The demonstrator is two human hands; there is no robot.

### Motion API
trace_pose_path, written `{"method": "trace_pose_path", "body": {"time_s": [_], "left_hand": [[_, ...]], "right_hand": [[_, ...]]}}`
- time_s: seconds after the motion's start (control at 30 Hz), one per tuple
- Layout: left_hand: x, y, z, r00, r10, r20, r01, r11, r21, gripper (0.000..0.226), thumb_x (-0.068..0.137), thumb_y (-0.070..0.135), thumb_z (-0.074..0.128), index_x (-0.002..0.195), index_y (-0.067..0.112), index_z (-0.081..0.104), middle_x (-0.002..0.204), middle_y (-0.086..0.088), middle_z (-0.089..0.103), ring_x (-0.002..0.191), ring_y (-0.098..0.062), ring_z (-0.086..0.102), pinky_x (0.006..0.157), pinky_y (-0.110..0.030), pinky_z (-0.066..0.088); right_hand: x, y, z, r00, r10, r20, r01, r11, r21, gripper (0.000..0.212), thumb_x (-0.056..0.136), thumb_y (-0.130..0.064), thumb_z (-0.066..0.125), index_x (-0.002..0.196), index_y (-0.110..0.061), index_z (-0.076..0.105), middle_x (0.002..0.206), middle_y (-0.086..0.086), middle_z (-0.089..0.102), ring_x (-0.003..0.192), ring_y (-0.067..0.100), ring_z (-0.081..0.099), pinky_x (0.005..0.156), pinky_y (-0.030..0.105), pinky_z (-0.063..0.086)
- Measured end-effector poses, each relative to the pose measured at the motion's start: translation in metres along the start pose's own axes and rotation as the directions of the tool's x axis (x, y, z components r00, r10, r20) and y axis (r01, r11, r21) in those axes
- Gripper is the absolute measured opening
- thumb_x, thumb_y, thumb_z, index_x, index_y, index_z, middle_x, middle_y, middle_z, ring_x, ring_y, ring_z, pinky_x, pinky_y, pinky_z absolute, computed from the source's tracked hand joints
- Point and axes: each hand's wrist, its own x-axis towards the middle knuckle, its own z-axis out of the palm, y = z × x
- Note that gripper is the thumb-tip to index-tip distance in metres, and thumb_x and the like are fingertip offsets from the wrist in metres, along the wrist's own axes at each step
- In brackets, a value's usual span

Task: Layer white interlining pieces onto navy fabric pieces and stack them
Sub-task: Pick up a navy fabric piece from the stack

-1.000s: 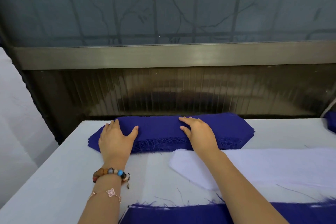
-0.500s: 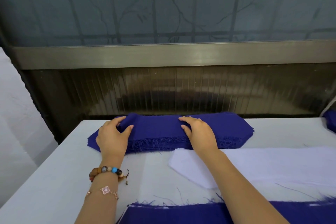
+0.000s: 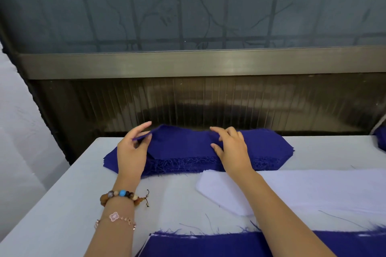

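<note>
The left hand (image 3: 131, 152) and right hand (image 3: 231, 150) pinch the top navy piece (image 3: 179, 142) — no white interlining (image 3: 313, 190) on it yet, lots seems left

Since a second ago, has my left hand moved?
Yes. The left hand, flat on the navy stack before, now pinches up the left end of the top piece, above the far edge of the table.

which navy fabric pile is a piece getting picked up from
The far stack of navy fabric pieces: the left hand pinches its top piece's raised end. The navy fabric at the near edge and the navy fabric at far right lie untouched.
</note>
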Motion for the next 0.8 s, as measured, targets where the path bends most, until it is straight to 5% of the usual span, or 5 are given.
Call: {"method": "trace_pose_path", "body": {"time_s": [0.13, 0.23, 0.4, 0.6, 0.8], "left_hand": [[0.002, -0.006, -0.002, 0.983, -0.182, -0.023, 0.175, 0.965, -0.194, 0.015, 0.097, 0.024, 0.058, 0.097, 0.039, 0.062, 0.104, 0.015, 0.067, 0.105, -0.011, 0.062, 0.092, -0.036, 0.053], [0.003, -0.008, -0.003, 0.972, -0.235, 0.003, 0.228, 0.941, -0.248, 0.011, 0.098, 0.03, 0.056, 0.107, 0.032, 0.062, 0.111, 0.001, 0.068, 0.108, -0.021, 0.063, 0.096, -0.048, 0.052], [0.004, -0.011, -0.002, 0.968, -0.25, 0.011, 0.244, 0.933, -0.265, 0.018, 0.098, 0.03, 0.055, 0.115, 0.027, 0.06, 0.114, -0.004, 0.068, 0.11, -0.025, 0.062, 0.098, -0.053, 0.05], [0.006, -0.014, -0.001, 0.964, -0.265, 0.013, 0.259, 0.929, -0.266, 0.021, 0.099, 0.029, 0.053, 0.118, 0.024, 0.059, 0.113, -0.006, 0.067, 0.109, -0.026, 0.062, 0.098, -0.054, 0.049], [0.009, -0.018, 0.001, 0.961, -0.277, -0.006, 0.269, 0.938, -0.22, 0.017, 0.1, 0.028, 0.053, 0.116, 0.025, 0.058, 0.11, -0.007, 0.069, 0.106, -0.026, 0.063, 0.096, -0.053, 0.051]], "right_hand": [[0.005, -0.002, -0.005, 0.996, 0.0, 0.089, 0.003, 0.999, -0.032, 0.07, 0.093, -0.025, 0.06, 0.151, -0.033, 0.02, 0.107, 0.0, 0.058, 0.096, 0.015, 0.055, 0.077, 0.032, 0.052], [0.012, -0.002, -0.011, 0.988, 0.005, 0.154, 0.003, 0.999, -0.05, 0.078, 0.092, -0.025, 0.062, 0.151, -0.035, 0.013, 0.106, 0.001, 0.059, 0.089, 0.015, 0.058, 0.07, 0.03, 0.051], [0.025, 0.009, -0.022, 0.964, 0.074, 0.254, -0.076, 0.997, 0.001, 0.057, 0.086, -0.032, 0.069, 0.135, -0.026, 0.041, 0.117, 0.002, 0.058, 0.103, 0.021, 0.057, 0.084, 0.033, 0.051], [0.034, 0.039, -0.039, 0.942, 0.229, 0.246, -0.244, 0.969, 0.032, 0.058, 0.078, -0.037, 0.076, 0.127, -0.016, 0.054, 0.124, 0.004, 0.059, 0.114, 0.024, 0.054, 0.092, 0.035, 0.048], [0.034, 0.067, -0.056, 0.926, 0.333, 0.176, -0.326, 0.943, -0.069, 0.055, 0.076, -0.045, 0.076, 0.119, -0.016, 0.059, 0.113, 0.003, 0.063, 0.103, 0.022, 0.058, 0.082, 0.031, 0.049]]}}
